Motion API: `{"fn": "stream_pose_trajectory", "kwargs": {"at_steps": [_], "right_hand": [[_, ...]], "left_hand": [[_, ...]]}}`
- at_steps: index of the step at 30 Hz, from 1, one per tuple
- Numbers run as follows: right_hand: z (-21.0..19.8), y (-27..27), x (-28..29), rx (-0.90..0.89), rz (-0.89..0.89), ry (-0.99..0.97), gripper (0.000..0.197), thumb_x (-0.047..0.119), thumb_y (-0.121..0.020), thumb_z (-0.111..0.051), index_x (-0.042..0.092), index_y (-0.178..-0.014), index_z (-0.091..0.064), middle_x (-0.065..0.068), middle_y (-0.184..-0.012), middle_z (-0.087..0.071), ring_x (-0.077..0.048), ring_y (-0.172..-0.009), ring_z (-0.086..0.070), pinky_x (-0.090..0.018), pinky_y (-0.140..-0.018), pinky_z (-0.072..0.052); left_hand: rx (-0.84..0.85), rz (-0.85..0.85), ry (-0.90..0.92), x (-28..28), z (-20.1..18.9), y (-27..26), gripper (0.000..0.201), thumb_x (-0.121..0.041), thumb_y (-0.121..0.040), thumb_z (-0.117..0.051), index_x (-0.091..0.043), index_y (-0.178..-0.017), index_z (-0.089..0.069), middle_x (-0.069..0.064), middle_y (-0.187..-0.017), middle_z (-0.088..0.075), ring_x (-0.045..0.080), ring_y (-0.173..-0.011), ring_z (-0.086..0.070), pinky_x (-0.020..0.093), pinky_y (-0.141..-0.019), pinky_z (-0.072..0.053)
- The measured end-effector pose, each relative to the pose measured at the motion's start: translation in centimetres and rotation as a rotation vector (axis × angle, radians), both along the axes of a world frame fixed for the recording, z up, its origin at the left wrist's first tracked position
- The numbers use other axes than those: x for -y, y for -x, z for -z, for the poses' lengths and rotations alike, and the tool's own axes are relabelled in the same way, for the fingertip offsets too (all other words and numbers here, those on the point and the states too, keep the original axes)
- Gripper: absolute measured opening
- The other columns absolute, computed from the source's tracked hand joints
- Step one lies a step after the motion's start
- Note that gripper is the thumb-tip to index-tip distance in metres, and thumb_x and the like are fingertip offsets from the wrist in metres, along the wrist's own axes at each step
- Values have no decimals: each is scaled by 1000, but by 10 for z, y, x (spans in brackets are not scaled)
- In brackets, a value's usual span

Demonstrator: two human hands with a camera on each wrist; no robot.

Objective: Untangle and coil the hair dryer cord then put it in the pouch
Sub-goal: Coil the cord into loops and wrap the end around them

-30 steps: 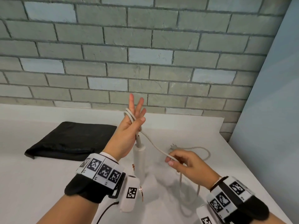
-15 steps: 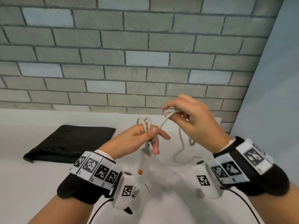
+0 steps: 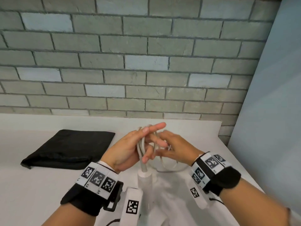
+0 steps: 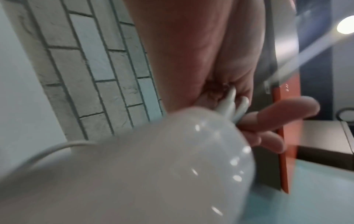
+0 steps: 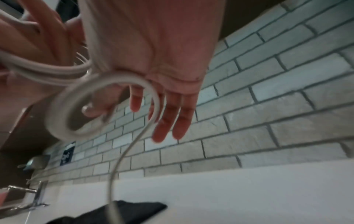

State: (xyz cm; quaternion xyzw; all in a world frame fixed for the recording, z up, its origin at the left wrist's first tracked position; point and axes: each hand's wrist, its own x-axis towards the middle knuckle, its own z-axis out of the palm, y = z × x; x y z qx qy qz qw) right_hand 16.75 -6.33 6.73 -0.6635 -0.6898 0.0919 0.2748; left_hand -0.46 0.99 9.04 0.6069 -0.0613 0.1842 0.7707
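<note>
Over on the left we've got the flat black fabric pouch lying closed on the white countertop, well apart from the action, so nothing's going in there yet. Next along, our left hand has a few loops of the pale grey hair dryer cord bunched against its palm, with the index finger sticking out straight and the lower fingers curled around the strands, so it's holding the bundle but not tightly. The white plastic hair dryer hangs right below that hand by its cord end, and that's our biggest worry: that weight could drag the loops out of such a loose hold. Then our right hand is right up against the left one with its fingers mostly straight and relaxed, the cord running across its palm in a loop instead of being pinched. If that hand drifts off without handing the turn over properly, the fresh loop probably springs open. The slack strand trailing down to the counter could also snag or twist as we keep winding.
</note>
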Motion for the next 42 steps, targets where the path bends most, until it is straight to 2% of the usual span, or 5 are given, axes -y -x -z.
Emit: {"fn": "stream_pose_trajectory", "kwargs": {"at_steps": [8,16,24,29,42], "right_hand": [[48,-16,32,-115,-40,-15,85,82,-69,-25,10,-63,-69,25,-117,-47,11,-123,-34,-8,-101,-23],[61,-23,49,-326,240,-124,18,26,-94,-44,18,-82,-55,2,-49,-48,-10,-45,-43,-27,-57,-40],[54,30,30,483,103,199,27,32,-93,-40,23,-108,-60,-5,-107,-63,-29,-102,-57,-34,-75,-41],[14,57,55,572,-55,71,15,21,-85,-45,20,-85,-59,2,-79,-61,-22,-73,-62,-28,-50,-36],[-100,38,59,500,83,-644,33,48,-81,-54,17,-72,-64,10,-62,-46,-7,-56,-37,-20,-48,-28]], "left_hand": [[149,-245,328,-23,0,7,53,-38,-68,-57,-18,-118,-59,-4,-79,-75,3,-25,-34,17,-45,-46],[180,-337,307,-29,-1,12,47,-42,-76,-58,-35,-122,-51,-5,-118,-67,4,-50,-51,14,-49,-45],[96,-343,130,-30,5,9,80,-48,-67,-69,-40,-138,-31,-12,-131,-58,12,-86,-67,21,-66,-56],[34,-489,-84,-40,-3,15,62,-39,-82,-45,-46,-139,-21,-20,-142,-40,13,-122,-53,31,-103,-38],[-155,-153,-423,-12,-13,19,49,-61,-84,-40,-33,-120,-56,-1,-55,-65,19,-68,-62,37,-105,-41]]}}
